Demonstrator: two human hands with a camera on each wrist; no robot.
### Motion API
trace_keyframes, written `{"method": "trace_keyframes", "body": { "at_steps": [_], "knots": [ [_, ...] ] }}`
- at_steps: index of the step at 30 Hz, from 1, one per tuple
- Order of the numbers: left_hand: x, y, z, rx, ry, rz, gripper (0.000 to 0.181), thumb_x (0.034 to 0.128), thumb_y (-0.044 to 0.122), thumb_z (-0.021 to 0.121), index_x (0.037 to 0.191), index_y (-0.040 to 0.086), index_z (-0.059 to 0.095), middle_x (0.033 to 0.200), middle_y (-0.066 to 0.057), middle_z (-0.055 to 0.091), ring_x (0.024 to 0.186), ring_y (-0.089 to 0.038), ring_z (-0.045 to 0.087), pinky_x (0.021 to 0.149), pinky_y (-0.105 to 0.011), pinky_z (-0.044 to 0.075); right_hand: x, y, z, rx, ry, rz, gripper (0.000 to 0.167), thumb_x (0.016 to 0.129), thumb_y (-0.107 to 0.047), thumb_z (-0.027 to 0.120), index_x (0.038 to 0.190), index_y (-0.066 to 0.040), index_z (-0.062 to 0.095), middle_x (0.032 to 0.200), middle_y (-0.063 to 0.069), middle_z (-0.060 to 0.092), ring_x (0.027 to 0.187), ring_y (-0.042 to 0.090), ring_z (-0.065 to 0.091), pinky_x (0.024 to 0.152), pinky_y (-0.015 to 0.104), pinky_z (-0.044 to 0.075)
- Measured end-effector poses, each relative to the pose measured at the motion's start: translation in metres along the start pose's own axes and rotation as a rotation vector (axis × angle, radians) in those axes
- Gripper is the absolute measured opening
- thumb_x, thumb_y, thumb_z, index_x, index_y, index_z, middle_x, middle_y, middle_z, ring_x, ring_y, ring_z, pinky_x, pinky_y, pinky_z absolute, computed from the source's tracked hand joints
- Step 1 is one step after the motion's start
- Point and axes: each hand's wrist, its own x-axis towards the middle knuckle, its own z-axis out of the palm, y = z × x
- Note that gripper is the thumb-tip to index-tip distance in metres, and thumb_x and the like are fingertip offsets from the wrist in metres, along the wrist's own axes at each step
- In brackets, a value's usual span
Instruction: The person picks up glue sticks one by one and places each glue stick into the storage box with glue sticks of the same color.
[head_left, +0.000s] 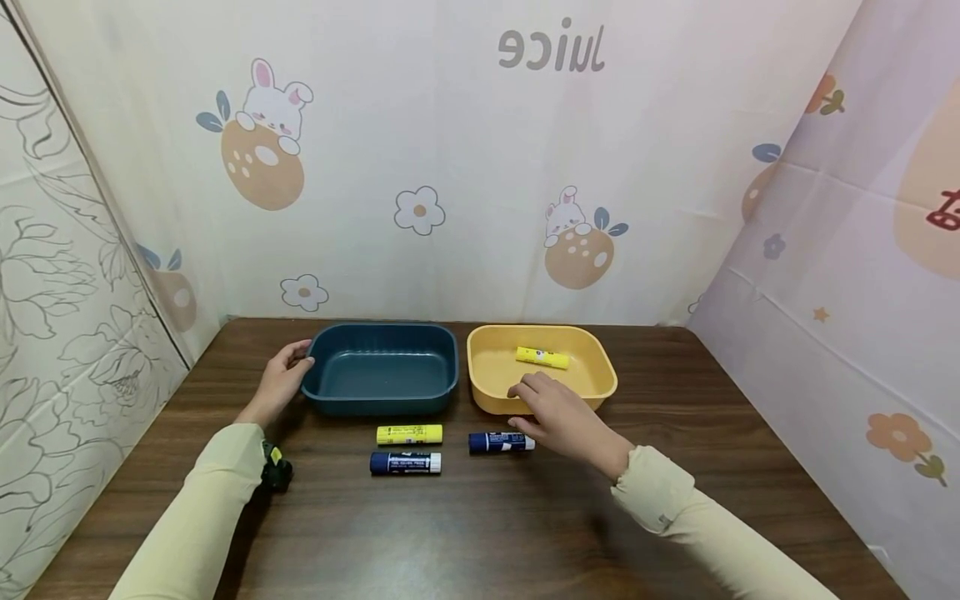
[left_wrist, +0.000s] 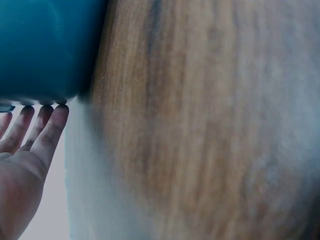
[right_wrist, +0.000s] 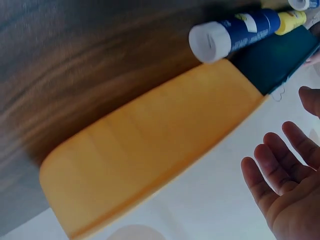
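Observation:
My left hand (head_left: 282, 379) touches the left end of the dark teal bin (head_left: 381, 407), its extended fingertips against the wall in the left wrist view. Over the front edge of the yellow bin (head_left: 495, 402) hovers my right hand (head_left: 566, 417), fingers loosely bent and nothing in them. Just left of it, a dark blue glue stick (head_left: 491, 442) with a white end lies on the table. Another yellow stick (head_left: 542, 357), probably glue, lies inside the yellow bin. In front of the teal bin lie a yellow glue stick (head_left: 409, 434) and a second blue glue stick (head_left: 405, 462), side by side.
The two bins stand side by side near the back edge of the dark wooden table (head_left: 480, 533). A patterned curtain (head_left: 360, 150) hangs behind it, with more printed cloth at both sides. A small black device (head_left: 277, 468) is at my left wrist.

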Motion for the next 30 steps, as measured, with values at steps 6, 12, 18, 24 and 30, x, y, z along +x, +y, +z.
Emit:
{"method": "trace_keyframes", "body": {
  "at_steps": [6, 12, 18, 24, 30],
  "knots": [
    [0.0, -0.001, 0.0, 0.005, 0.01, 0.01, 0.047, 0.1028, 0.016, 0.039, 0.144, -0.006, 0.031, 0.137, -0.029, 0.038, 0.123, -0.039, 0.038, 0.103, -0.052, 0.032, -0.004, -0.006, 0.014, 0.016, -0.06, 0.003, 0.03, 0.084, -0.025, 0.073, 0.106, -0.005, 0.064, 0.096, 0.002, 0.057, 0.087, 0.014, 0.051, 0.075, 0.032, 0.048],
    [-0.001, -0.002, 0.0, 0.01, 0.005, 0.017, 0.047, 0.103, 0.017, 0.039, 0.143, -0.006, 0.031, 0.138, -0.029, 0.037, 0.124, -0.04, 0.037, 0.103, -0.053, 0.032, -0.007, -0.009, 0.028, 0.033, -0.104, -0.001, 0.028, 0.085, -0.026, 0.072, 0.104, -0.007, 0.063, 0.095, -0.002, 0.054, 0.084, 0.012, 0.049, 0.074, 0.03, 0.048],
    [0.0, -0.003, 0.0, 0.008, 0.008, 0.021, 0.047, 0.1029, 0.017, 0.039, 0.143, -0.006, 0.031, 0.137, -0.029, 0.038, 0.123, -0.039, 0.037, 0.103, -0.052, 0.032, -0.008, -0.009, 0.038, 0.041, -0.147, 0.008, 0.025, 0.086, -0.025, 0.071, 0.103, -0.009, 0.063, 0.093, -0.004, 0.051, 0.084, 0.011, 0.046, 0.074, 0.03, 0.046],
    [0.001, -0.003, 0.0, 0.001, 0.014, 0.017, 0.047, 0.1028, 0.016, 0.04, 0.143, -0.006, 0.032, 0.136, -0.029, 0.038, 0.122, -0.039, 0.038, 0.102, -0.052, 0.033, -0.008, -0.009, 0.046, 0.054, -0.18, 0.026, 0.026, 0.087, -0.026, 0.071, 0.105, -0.01, 0.063, 0.096, -0.003, 0.052, 0.086, 0.011, 0.047, 0.076, 0.03, 0.048],
    [0.001, -0.003, 0.0, 0.002, 0.01, 0.021, 0.047, 0.1029, 0.017, 0.039, 0.143, -0.006, 0.032, 0.137, -0.029, 0.038, 0.122, -0.039, 0.038, 0.102, -0.052, 0.033, -0.009, -0.009, 0.052, 0.036, -0.167, -0.006, 0.028, 0.085, -0.026, 0.073, 0.106, -0.01, 0.063, 0.096, -0.002, 0.053, 0.087, 0.013, 0.048, 0.076, 0.03, 0.048]
  ]
}}
